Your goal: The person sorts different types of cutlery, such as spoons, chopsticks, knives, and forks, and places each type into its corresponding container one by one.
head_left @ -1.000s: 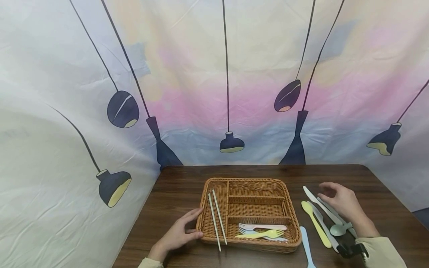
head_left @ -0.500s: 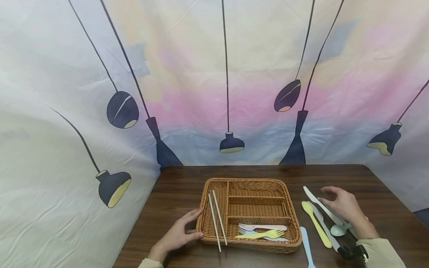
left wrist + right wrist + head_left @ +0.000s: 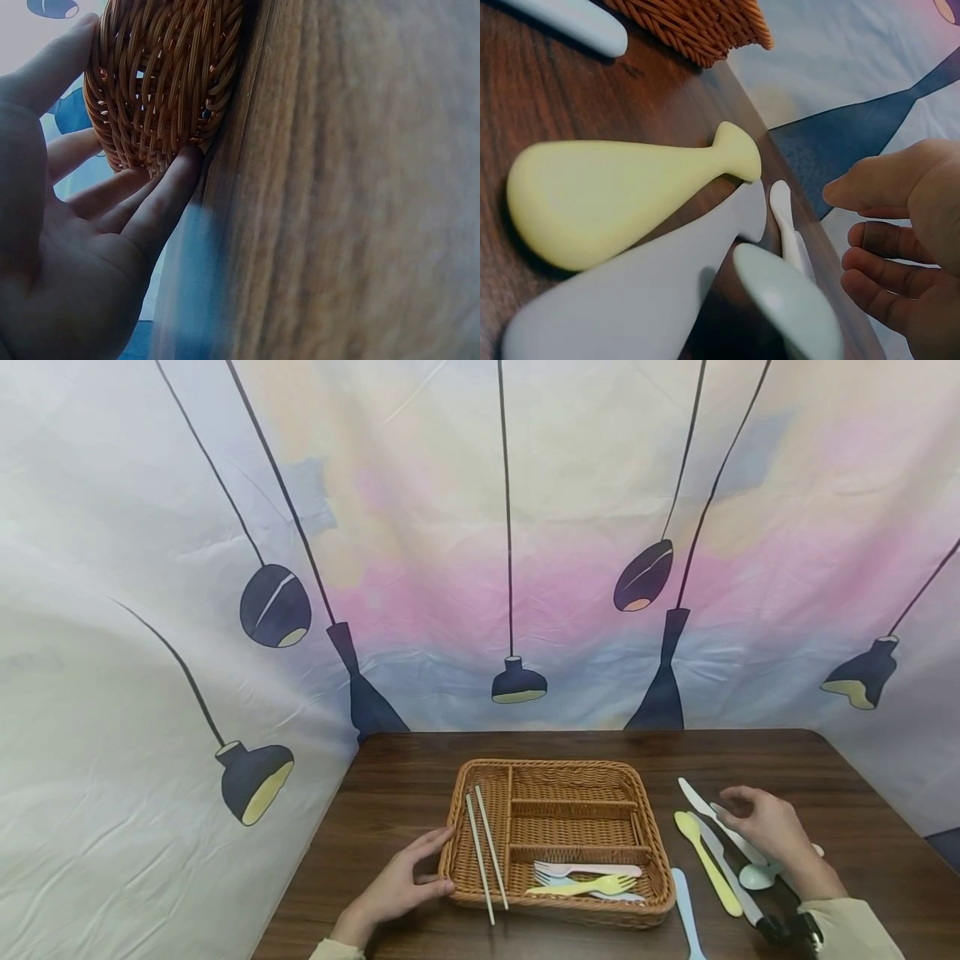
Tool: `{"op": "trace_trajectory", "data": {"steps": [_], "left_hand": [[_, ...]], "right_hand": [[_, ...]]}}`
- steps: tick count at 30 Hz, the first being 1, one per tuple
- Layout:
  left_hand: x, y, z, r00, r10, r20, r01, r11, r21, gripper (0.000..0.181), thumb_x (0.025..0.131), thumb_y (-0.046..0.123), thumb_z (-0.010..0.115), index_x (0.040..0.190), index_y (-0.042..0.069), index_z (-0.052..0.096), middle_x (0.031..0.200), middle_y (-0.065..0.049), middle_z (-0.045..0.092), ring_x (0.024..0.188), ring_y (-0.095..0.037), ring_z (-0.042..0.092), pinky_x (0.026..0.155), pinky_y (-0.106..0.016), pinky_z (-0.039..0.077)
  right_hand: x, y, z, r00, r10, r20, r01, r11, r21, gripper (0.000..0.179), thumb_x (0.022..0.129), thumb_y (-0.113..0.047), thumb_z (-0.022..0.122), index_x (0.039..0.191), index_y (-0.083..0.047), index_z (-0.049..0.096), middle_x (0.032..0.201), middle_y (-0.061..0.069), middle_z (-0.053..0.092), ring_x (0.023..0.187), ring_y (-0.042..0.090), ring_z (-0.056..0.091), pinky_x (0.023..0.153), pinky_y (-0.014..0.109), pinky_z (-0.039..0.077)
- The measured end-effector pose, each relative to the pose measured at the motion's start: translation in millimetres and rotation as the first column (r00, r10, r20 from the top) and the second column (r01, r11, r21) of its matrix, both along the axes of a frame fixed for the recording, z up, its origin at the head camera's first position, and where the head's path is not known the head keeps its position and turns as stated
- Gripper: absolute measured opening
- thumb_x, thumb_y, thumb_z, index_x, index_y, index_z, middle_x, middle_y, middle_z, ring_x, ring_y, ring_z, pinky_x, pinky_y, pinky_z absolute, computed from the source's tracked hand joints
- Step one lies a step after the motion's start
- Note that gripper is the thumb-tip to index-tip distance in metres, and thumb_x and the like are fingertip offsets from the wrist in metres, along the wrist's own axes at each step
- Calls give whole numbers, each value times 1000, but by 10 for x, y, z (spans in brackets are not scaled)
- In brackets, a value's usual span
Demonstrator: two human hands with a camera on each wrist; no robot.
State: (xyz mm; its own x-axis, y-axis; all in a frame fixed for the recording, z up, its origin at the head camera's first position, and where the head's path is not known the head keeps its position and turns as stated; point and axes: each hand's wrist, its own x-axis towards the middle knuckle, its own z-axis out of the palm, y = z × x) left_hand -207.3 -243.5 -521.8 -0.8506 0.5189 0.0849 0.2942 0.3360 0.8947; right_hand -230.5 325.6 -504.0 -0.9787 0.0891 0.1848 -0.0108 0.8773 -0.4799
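Observation:
My left hand (image 3: pixel 401 881) rests against the left end of a brown wicker basket (image 3: pixel 517 827). In the left wrist view the thumb and extended fingers touch its woven wall (image 3: pixel 161 82). My right hand (image 3: pixel 772 827) hovers over loose cutlery on the right, thumb and fingers loosely curved with nothing between them. Beneath and beside it lie a white knife (image 3: pixel 697 797), a grey knife (image 3: pixel 723 860), a yellow spoon (image 3: pixel 708 864) and a pale green spoon (image 3: pixel 757 877). The right wrist partly hides the green spoon's handle.
Two pale chopsticks (image 3: pixel 480 852) lean in the basket's left compartment, ends over the front rim. Pink, blue and yellow forks (image 3: pixel 592 885) lie in its front compartment. A light blue handle (image 3: pixel 686 910) lies right of the basket on the dark wooden table (image 3: pixel 405 760).
My right hand has drawn slightly down toward the near side over the cutlery, and a pale utensil end now shows past the wrist. The left hand and basket have not moved.

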Motion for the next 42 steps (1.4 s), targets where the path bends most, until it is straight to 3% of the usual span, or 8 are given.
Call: {"op": "trace_trajectory", "data": {"steps": [13,29,37,42], "left_hand": [[-7,2,-4,1000,10,-2,-10,1000,-5,76,88,17,74,152,12,34,157,-24,21,138,-48,30,91,-25,56],[4,9,-5,1000,12,-4,-12,1000,0,76,88,16,74,152,10,34,157,-24,22,138,-47,29,91,-25,55],[10,15,5,1000,14,-3,-14,1000,-3,76,88,16,74,152,10,34,157,-24,22,138,-46,29,90,-24,55],[10,13,-2,1000,10,-6,-10,1000,0,75,88,15,73,152,10,34,157,-23,23,138,-46,29,90,-25,55]], "right_hand": [[-37,36,-58,997,-18,75,21,999,-41,41,81,-19,77,113,3,64,93,18,69,83,31,64,62,43,53],[-60,54,-130,989,-64,130,62,998,14,45,78,-20,79,112,5,64,91,19,67,83,33,63,64,46,54],[-77,65,-182,993,-20,115,16,999,41,40,78,-14,79,110,6,65,92,19,68,85,34,64,66,47,55],[-94,63,-168,987,-34,155,25,998,59,37,80,-9,75,113,5,65,92,19,68,80,30,63,64,45,54]]}}
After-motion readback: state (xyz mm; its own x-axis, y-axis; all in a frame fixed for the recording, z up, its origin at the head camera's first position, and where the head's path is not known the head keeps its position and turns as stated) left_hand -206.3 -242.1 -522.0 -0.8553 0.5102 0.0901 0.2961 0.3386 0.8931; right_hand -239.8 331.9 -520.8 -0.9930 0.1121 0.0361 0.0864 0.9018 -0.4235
